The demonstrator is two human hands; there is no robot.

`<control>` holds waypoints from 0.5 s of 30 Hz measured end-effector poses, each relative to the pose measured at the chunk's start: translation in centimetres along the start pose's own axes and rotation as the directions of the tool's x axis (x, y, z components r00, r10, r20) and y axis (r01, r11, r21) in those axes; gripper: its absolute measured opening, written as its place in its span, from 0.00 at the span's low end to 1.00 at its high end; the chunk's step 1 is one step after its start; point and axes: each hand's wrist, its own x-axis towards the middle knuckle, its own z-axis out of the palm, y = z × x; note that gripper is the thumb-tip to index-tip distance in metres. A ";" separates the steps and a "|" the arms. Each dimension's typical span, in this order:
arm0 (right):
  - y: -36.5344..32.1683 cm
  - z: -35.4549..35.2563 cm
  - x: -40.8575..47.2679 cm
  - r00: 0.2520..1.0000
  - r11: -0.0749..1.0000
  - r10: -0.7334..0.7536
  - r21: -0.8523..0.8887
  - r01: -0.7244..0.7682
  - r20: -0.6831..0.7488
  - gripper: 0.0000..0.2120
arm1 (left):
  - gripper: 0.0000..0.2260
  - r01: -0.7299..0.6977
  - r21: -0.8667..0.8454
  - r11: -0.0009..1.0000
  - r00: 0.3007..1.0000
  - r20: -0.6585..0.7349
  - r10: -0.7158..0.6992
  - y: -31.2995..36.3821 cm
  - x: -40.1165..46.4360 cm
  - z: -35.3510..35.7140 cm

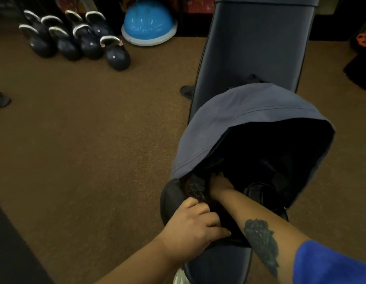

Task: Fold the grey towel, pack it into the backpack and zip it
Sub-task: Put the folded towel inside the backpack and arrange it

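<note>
Nearest the camera, left hand (pixel 191 228): fingers curled over the near rim of the backpack (pixel 235 111), gripping the dark fabric edge; judged to be holding the mouth open and steadying the bag
Right hand (pixel 219 184): reaches into the opening; wrist and back of hand show, fingers lost in the dark interior, so clenched or released cannot be told; dark tattoo on forearm, blue sleeve at elbow
Grey towel: not distinguishable; interior too dark to tell whether it lies under the right hand; judged to be the packing step, zip not yet closed
Backpack, material: soft slate-blue woven cloth, top flap thrown back in a rounded dome with stitched seam lines; black lining; opening wide and slack
Support: padded tabletop (pixel 257 48), smooth dark vinyl, long and narrow with piped edges; bag rests across its near half
Floor (pixel 85 130): brown speckled, rough-looking
Far left: kettlebells (pixel 75 37), round dark bodies with pale handles, standing in rows
Far centre: blue dome (pixel 148 19), glossy half-sphere on a pale flat rim
</note>
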 end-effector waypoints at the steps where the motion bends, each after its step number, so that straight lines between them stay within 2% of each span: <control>1: 0.0 0.1 0.1 1.000 1.000 0.000 -0.026 0.000 -0.001 0.27 | 0.10 0.001 0.003 1.000 1.000 -0.001 -0.001 0.0 0.0 0.0; 10: 0.3 0.9 0.8 0.992 0.996 0.080 0.036 -0.084 0.100 0.30 | 0.09 -0.006 -0.001 1.000 1.000 -0.001 0.006 0.0 0.1 0.1; 13: 0.5 1.2 0.9 0.995 0.997 0.024 -0.081 -0.016 0.099 0.23 | 0.08 -0.006 0.002 1.000 1.000 0.006 0.006 0.1 0.3 0.1; 15: 0.4 1.4 0.9 0.997 0.986 -0.010 -0.166 0.023 0.081 0.24 | 0.09 -0.008 0.004 1.000 1.000 0.000 0.008 0.1 0.3 0.1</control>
